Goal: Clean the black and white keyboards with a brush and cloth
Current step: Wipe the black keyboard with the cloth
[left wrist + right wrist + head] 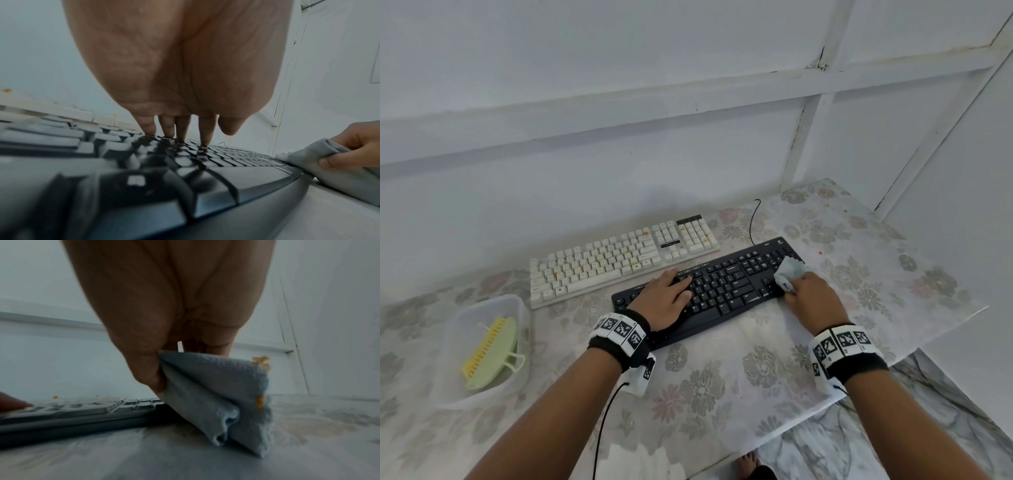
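A black keyboard (726, 287) lies slanted across the middle of the table. My left hand (667, 298) rests flat on its left half, straight fingers (168, 128) touching the keys (115, 146). My right hand (811, 298) pinches a crumpled pale blue cloth (789, 272) at the keyboard's right end, over the number pad. In the right wrist view the cloth (216, 399) hangs from thumb and fingers beside the black keyboard's edge (82, 423) and has orange specks on it. A white keyboard (619, 257) with orange stains lies just behind the black one.
A clear plastic tub (482, 349) at the left holds a green and yellow brush (489, 353). The table wears a floral cover (722, 383); its right edge (893, 363) drops to a marble floor. A pale wall stands close behind the keyboards. A black cable (751, 219) runs back.
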